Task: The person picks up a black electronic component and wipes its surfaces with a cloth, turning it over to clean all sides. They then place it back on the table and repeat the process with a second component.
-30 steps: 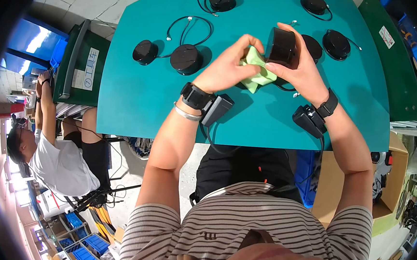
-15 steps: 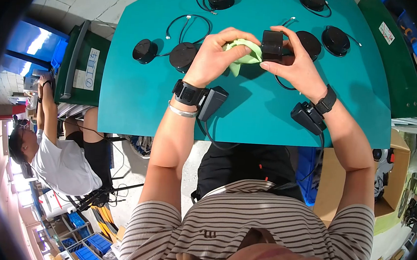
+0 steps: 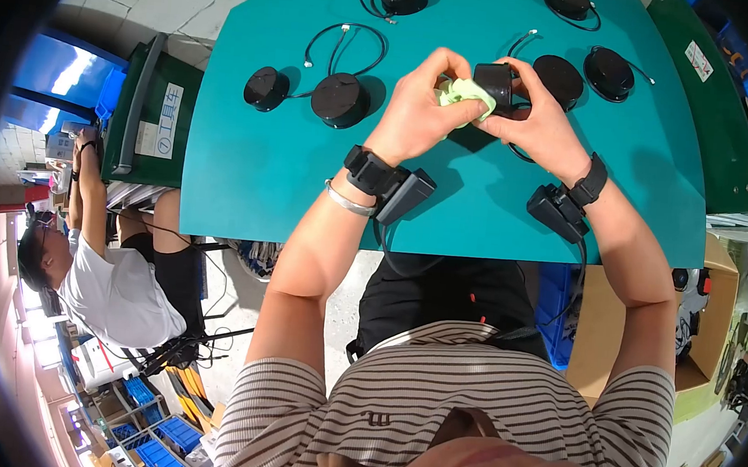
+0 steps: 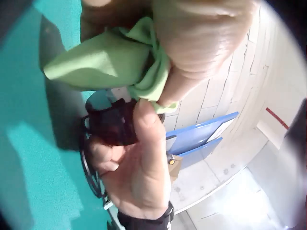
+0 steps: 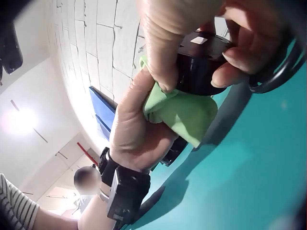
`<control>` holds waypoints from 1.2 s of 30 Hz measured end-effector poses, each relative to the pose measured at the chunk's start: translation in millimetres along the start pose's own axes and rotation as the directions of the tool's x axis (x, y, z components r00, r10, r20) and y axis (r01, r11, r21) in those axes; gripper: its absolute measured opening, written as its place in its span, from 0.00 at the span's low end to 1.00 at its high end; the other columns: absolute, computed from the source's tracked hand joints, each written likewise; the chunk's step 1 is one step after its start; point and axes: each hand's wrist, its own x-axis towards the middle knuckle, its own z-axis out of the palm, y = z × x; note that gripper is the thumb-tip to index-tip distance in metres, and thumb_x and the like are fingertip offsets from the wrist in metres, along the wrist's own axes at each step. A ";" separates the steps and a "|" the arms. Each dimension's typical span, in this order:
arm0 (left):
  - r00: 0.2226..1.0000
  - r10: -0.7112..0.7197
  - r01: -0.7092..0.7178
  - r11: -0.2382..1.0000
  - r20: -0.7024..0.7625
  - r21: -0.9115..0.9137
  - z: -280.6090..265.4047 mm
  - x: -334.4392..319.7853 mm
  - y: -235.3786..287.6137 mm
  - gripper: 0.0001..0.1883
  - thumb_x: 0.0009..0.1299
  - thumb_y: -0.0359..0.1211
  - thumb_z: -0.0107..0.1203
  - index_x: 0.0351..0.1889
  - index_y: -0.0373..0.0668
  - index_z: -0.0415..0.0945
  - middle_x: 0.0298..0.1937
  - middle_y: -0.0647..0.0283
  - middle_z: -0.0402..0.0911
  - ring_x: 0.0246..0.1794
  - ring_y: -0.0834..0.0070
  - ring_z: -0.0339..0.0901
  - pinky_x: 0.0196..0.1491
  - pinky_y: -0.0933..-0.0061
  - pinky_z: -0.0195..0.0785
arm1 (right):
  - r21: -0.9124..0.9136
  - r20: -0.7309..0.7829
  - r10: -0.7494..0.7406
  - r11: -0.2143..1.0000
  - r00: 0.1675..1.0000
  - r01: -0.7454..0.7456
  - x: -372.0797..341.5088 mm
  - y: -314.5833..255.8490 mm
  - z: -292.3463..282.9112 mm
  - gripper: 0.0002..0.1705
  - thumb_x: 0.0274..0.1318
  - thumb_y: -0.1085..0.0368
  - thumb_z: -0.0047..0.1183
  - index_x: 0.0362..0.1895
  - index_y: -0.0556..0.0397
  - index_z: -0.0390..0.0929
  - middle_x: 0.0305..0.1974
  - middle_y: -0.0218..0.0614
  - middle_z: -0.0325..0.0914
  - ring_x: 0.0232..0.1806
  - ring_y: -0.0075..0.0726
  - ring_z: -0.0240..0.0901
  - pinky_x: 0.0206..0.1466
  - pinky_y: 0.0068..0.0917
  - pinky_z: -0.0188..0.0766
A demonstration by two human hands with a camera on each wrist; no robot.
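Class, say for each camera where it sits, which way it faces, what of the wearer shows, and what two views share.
Head: on the head, facing forward and down at the teal table; arms, left hand, right hand and striped shirt show.
Left wrist: worn there, facing the green cloth; left hand near, right hand beyond.
Right wrist: worn there, facing the black cylinder; right hand near, left beyond.
Wrist views share cloth, cylinder, both hands.

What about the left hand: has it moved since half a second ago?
Yes: in the head view, the left hand moved right, away from the nearest round black unit on its left.
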 end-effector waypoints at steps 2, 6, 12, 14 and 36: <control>0.985 0.006 0.005 0.998 -0.173 0.062 11.4 -0.1 -2.4 0.17 0.68 0.32 0.61 0.53 0.41 0.69 0.42 0.65 0.75 0.43 0.80 0.74 0.43 0.76 0.71 | 0.005 0.012 0.053 0.999 0.999 -0.053 0.0 0.7 -0.6 0.48 0.44 0.57 0.73 0.69 0.49 0.61 0.51 0.42 0.72 0.47 0.31 0.76 0.46 0.29 0.77; 0.996 -0.042 0.047 0.997 -0.072 0.067 14.9 -1.6 -3.6 0.24 0.76 0.44 0.49 0.65 0.42 0.65 0.51 0.59 0.77 0.52 0.74 0.74 0.54 0.74 0.67 | -0.084 -0.017 -0.124 0.989 0.992 0.122 -0.1 8.1 4.2 0.47 0.43 0.58 0.73 0.67 0.50 0.63 0.52 0.40 0.73 0.48 0.32 0.76 0.47 0.29 0.77; 0.989 -0.092 0.079 0.990 -0.115 -0.117 6.3 8.3 -22.6 0.19 0.81 0.40 0.42 0.61 0.39 0.71 0.52 0.65 0.78 0.51 0.78 0.74 0.55 0.73 0.69 | -0.286 0.018 -0.280 0.918 0.960 0.274 1.0 10.3 11.9 0.48 0.41 0.57 0.74 0.67 0.51 0.64 0.56 0.42 0.73 0.52 0.37 0.77 0.48 0.31 0.78; 0.985 -0.119 0.086 0.966 -0.125 -0.243 5.8 7.0 -18.9 0.15 0.79 0.38 0.48 0.57 0.40 0.73 0.50 0.65 0.79 0.49 0.80 0.75 0.53 0.76 0.69 | -0.139 0.008 -0.255 0.957 0.967 0.254 2.8 15.5 10.8 0.48 0.43 0.58 0.74 0.68 0.51 0.64 0.53 0.39 0.74 0.46 0.33 0.78 0.44 0.28 0.78; 1.000 -0.009 0.008 1.000 -0.015 -0.029 -7.7 2.2 -2.2 0.12 0.68 0.34 0.65 0.42 0.38 0.76 0.33 0.70 0.79 0.33 0.86 0.74 0.36 0.81 0.70 | 0.126 0.078 0.087 0.987 0.993 -0.096 -0.5 -5.6 0.0 0.52 0.46 0.57 0.75 0.71 0.56 0.57 0.51 0.37 0.70 0.37 0.23 0.73 0.33 0.21 0.72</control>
